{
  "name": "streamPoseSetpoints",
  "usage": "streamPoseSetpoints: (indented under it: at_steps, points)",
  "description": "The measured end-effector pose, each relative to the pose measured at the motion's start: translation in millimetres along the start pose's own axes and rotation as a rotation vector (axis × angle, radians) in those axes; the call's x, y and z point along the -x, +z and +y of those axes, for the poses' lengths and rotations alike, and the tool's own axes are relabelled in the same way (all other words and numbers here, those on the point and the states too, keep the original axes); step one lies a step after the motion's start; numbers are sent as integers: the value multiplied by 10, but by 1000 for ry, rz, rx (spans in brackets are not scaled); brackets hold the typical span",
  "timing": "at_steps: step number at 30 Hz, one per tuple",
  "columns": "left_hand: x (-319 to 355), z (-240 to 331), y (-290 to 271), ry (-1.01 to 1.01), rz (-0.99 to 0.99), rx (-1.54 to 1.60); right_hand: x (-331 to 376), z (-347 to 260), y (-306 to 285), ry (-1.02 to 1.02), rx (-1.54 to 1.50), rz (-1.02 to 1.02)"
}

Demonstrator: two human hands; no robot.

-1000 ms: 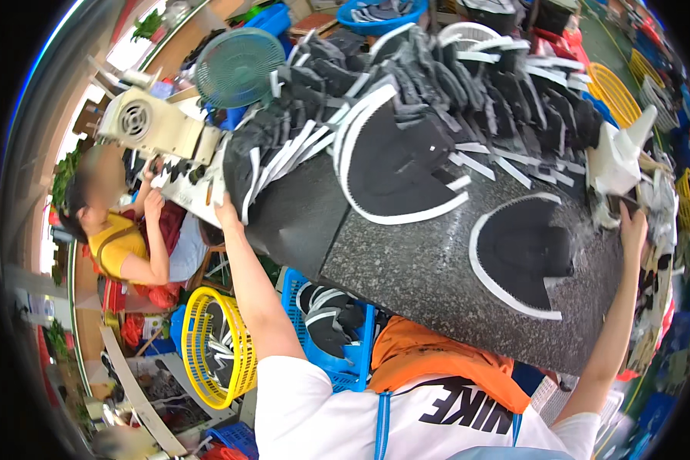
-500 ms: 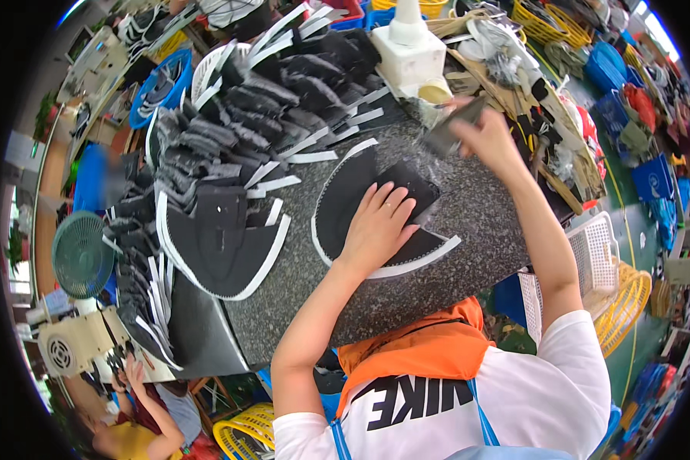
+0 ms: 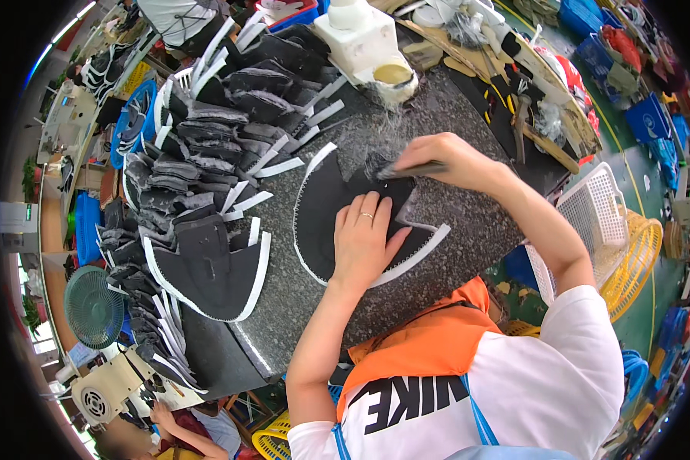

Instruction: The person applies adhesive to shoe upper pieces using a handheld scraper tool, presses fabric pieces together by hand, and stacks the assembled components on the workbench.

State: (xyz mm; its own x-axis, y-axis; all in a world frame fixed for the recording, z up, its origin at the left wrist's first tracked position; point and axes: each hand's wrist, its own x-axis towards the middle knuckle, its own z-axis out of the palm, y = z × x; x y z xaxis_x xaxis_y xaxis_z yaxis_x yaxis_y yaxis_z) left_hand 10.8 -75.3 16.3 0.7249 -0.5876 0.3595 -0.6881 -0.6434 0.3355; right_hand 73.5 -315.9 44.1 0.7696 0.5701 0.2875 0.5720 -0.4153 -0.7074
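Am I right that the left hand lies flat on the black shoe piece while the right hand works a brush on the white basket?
Not quite. The head view shows the right hand working the brush on the black shoe piece, not the white basket. The left hand does lie flat on it.

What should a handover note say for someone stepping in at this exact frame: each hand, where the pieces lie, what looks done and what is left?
Left hand: flat on the black shoe-upper piece, pinning it to the speckled stone table.
Right hand: gripping a small brush, bristles at the piece's top edge.
White pot stands beyond the piece.
Done or waiting: I cannot tell; a fanned stack of similar pieces lies left, one spread piece nearest.
Left, judging by the brush: the rest of this piece's edge.
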Motion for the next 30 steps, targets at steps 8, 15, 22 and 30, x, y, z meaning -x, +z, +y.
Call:
streamPoseSetpoints:
  at_steps: [8,15,22,30]
  points:
    - [48,-10,5,-15,20,-28,221,-382,-322,250,-35,-27]
    - [144,86,41,-35,29,-91,-299,-209,54,43,298,262]
    - [190,112,73,-33,80,-148,-83,-304,338,284,69,293]
    - [-125,8,55,-85,114,49,-679,388,-324,86,596,620]
